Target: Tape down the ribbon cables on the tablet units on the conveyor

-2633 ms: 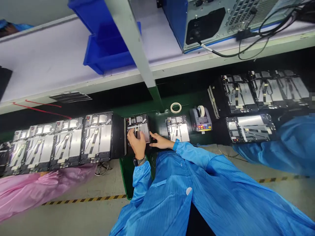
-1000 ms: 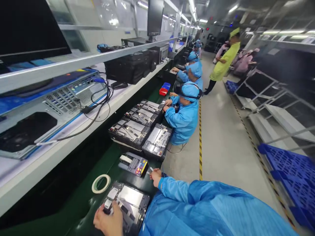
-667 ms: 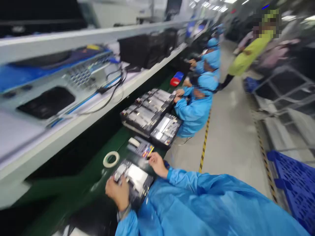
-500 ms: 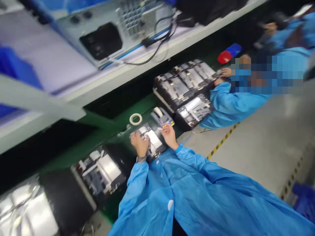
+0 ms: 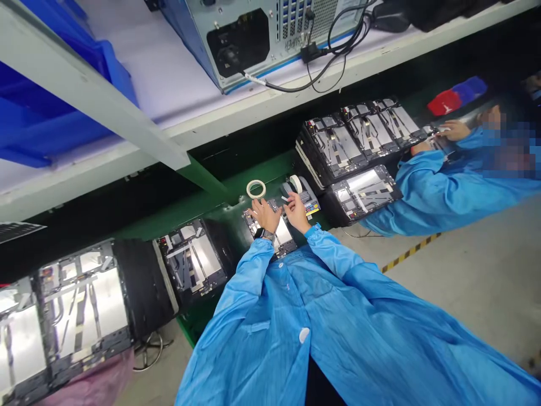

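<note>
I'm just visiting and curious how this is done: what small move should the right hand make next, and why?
Probably ease the right hand left and lower its small white strip onto the open device. Its fingers pinch the strip close by the device's edge, and the left hand rests on the device, apparently steadying it.

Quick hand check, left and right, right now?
Left hand: open, fingers spread over the device, gripping nothing visible.
Right hand: fingertips closed on a small white strip.

"SUPER" on the computer case (image 5: 274, 44)
</note>
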`<state>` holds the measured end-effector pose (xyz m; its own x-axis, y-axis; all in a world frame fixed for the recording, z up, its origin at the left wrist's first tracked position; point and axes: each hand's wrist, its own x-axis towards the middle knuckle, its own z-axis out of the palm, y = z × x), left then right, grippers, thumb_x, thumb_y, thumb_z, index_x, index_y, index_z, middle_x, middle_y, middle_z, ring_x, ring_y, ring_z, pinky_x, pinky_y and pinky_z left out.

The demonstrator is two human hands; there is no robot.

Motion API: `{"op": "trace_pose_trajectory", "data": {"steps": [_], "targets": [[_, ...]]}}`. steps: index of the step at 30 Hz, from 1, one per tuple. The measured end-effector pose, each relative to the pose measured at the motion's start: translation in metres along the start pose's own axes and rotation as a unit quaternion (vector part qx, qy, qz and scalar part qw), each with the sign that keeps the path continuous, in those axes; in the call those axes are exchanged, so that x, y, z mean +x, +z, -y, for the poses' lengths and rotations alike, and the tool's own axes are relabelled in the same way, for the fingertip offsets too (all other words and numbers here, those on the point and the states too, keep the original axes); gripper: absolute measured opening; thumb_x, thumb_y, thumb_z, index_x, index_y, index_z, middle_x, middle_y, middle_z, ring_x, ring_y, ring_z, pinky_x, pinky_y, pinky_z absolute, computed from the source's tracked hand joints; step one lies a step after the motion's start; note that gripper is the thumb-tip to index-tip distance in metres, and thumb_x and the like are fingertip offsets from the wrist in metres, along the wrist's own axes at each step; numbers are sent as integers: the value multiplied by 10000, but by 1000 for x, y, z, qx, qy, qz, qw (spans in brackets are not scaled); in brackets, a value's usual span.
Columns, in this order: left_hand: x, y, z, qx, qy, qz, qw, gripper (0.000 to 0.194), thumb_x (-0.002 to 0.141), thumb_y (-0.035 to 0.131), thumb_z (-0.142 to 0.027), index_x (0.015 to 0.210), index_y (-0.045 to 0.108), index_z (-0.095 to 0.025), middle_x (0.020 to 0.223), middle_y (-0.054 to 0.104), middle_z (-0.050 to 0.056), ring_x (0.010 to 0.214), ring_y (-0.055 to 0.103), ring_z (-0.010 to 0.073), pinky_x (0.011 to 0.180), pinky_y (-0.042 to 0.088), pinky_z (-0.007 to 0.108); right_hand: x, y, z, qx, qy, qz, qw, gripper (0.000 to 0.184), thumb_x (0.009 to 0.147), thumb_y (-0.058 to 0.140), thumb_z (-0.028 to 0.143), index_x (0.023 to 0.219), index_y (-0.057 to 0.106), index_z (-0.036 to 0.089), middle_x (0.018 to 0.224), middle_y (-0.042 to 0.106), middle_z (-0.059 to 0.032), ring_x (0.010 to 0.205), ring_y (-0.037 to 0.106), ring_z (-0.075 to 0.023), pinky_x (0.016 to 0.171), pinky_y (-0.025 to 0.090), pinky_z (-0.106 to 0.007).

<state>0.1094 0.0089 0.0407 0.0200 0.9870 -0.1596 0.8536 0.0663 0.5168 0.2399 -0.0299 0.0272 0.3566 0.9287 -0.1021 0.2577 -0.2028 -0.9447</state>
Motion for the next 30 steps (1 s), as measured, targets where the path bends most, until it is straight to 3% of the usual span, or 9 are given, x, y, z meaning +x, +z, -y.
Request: {"op": "trace_pose_trajectory", "data": {"steps": [7, 12, 15, 18, 20, 22, 25, 27, 30], "targets": [[4, -6, 18, 17, 0, 36, 999, 721, 898, 711, -370, 1519, 467, -100, 1652, 374, 312, 1612, 226, 447, 1280, 54, 724, 39, 9, -3, -119, -79, 94, 985, 722, 876, 674, 162, 1556, 431, 168, 1372, 563, -143, 962, 597, -209, 1031, 519, -418], [16, -12, 28, 57, -23, 66, 996, 713, 890, 737, -467, 1500, 504, -180, 1642, 427, 244, 1617, 239, 405, 1305, 66, 680, 59, 7, 4, -231, -141, 197, 942, 891, 884, 727, 156, 1661, 294, 205, 1453, 496, -178, 1275, 562, -333, 1089, 501, -510], [22, -14, 30, 76, -28, 80, 993, 649, 907, 719, -486, 1476, 534, -233, 1628, 465, 202, 1609, 260, 386, 1311, 83, 663, 65, 3, 10, -287, -183, 242, 908, 958, 893, 753, 170, 1688, 222, 238, 1437, 503, -175, 1340, 535, -365, 1094, 505, -535], [28, -16, 32, 76, -33, 95, 992, 647, 896, 729, -513, 1460, 554, -250, 1598, 502, 189, 1580, 299, 398, 1302, 110, 668, 68, 2, 15, -320, -210, 266, 885, 973, 879, 768, 149, 1685, 232, 246, 1420, 519, -173, 1319, 555, -368, 1097, 503, -541], [32, -17, 34, 71, -37, 108, 991, 667, 880, 742, -550, 1455, 564, -263, 1576, 527, 182, 1557, 329, 403, 1291, 142, 667, 70, 2, 17, -319, -215, 267, 883, 958, 861, 769, 121, 1673, 272, 238, 1410, 538, -170, 1297, 572, -359, 1098, 499, -535], [35, -18, 36, 66, -44, 118, 990, 676, 863, 758, -571, 1442, 578, -272, 1555, 550, 174, 1538, 353, 402, 1280, 172, 660, 73, 3, 18, -289, -199, 247, 903, 901, 872, 734, 101, 1656, 304, 215, 1357, 586, -154, 1239, 609, -323, 1079, 511, -496], [40, -19, 40, 57, -46, 124, 990, 670, 841, 785, -574, 1413, 607, -272, 1512, 588, 169, 1511, 392, 395, 1272, 196, 641, 79, 1, 16, -206, -128, 220, 945, 800, 911, 627, 70, 1638, 303, 158, 1119, 684, -84, 1010, 679, -228, 952, 551, -375], [42, -19, 42, 53, -43, 127, 990, 671, 827, 799, -575, 1399, 622, -273, 1495, 603, 169, 1493, 415, 397, 1269, 199, 636, 82, 1, 13, -171, -90, 257, 947, 788, 888, 605, 44, 1619, 327, 143, 941, 695, -15, 851, 673, -180, 845, 543, -297], [46, -20, 43, 55, -46, 140, 988, 688, 811, 811, -587, 1399, 627, -281, 1493, 611, 165, 1467, 441, 408, 1260, 207, 640, 83, 4, 8, -176, -81, 346, 918, 826, 817, 628, 10, 1595, 383, 142, 816, 687, 37, 765, 652, -156, 760, 504, -241]]}}
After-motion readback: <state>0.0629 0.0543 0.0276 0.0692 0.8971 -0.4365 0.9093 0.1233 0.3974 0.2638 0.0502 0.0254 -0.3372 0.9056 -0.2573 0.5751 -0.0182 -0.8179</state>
